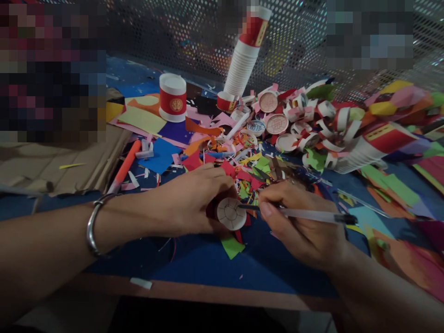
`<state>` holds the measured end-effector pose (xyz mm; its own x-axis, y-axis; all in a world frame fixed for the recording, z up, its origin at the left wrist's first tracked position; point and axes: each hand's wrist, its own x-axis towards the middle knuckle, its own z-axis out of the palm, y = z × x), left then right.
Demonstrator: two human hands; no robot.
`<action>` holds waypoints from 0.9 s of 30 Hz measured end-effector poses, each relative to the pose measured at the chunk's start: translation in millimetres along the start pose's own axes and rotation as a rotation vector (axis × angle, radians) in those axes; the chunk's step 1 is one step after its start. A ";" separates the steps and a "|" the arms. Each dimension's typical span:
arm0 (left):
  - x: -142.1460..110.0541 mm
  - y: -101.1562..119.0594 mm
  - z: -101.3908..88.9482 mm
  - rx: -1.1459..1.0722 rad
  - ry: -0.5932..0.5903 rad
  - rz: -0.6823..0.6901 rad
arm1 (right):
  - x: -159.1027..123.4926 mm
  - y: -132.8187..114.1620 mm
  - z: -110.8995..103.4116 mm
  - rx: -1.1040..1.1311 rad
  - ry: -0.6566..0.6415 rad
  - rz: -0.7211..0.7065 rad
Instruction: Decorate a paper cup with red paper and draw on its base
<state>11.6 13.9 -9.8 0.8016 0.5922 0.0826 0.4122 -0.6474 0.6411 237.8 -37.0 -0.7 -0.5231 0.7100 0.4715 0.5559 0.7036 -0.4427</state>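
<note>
My left hand (189, 201) is closed around a small red and white paper cup (231, 213) lying on its side, its round white bottom facing me with pen lines drawn on it. My right hand (300, 222) pinches a clear pen (312, 215), and the pen's tip touches the cup's bottom. A silver bangle (93, 226) circles my left wrist. Both hands rest on a blue table (208, 263) strewn with coloured paper scraps.
An upside-down red and white cup (172, 97) stands at the back left. A tall leaning stack of cups (244, 58) rests against a perforated metal wall. Cut cup bottoms and curled strips (301, 125) pile at the right. An orange pen (123, 169) lies beside cardboard (52, 162).
</note>
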 end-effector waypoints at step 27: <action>-1.8 -2.7 -0.4 0.012 -0.019 0.042 | -4.0 -2.4 6.7 -0.061 0.026 -0.054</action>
<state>8.8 14.8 -11.4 0.8262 0.5553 0.0949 0.3829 -0.6771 0.6285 234.2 -41.3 -6.6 -0.5364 0.6697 0.5135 0.5663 0.7368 -0.3694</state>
